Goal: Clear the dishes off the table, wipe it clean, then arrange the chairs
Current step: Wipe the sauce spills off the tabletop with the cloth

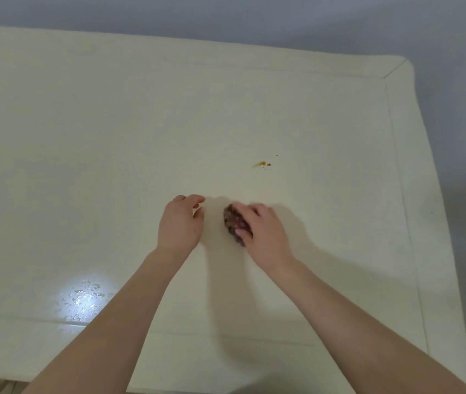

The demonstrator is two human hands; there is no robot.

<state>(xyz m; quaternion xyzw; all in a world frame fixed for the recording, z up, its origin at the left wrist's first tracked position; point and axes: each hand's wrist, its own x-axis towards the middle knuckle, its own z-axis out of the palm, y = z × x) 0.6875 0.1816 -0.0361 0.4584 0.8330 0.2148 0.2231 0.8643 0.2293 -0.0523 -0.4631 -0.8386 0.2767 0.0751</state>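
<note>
You stood over a cream table (84, 123) that filled nearly the whole view, its top pale and glossy, with a raised border strip running along the far side and down the right side, the two meeting in a mitred joint at the far right corner (395, 71). Beyond those edges lay a plain grey floor (453, 38), and it wrapped round the far side and the right side of the table. A bright patch of reflected light (84, 298) sat on the near left of the top, and it showed a speckled, wet-looking film there. A small orange-brown smear (260, 164) with a dark crumb or two beside it marked the surface right of centre, a little beyond your hands. Your right hand (263, 231) gripped a bunched dark reddish cloth (233, 221), fingers curled over it and pressing it down on the table near the middle. Your left hand (180, 220) hovered just beside it, apart from the cloth, fingers loosely bent and holding nothing; you could not tell from this view whether it touched the top. Both bare forearms reached in from the near edge. At the near left corner a sliver of something pale showed under the table edge, too cut off to identify.
</note>
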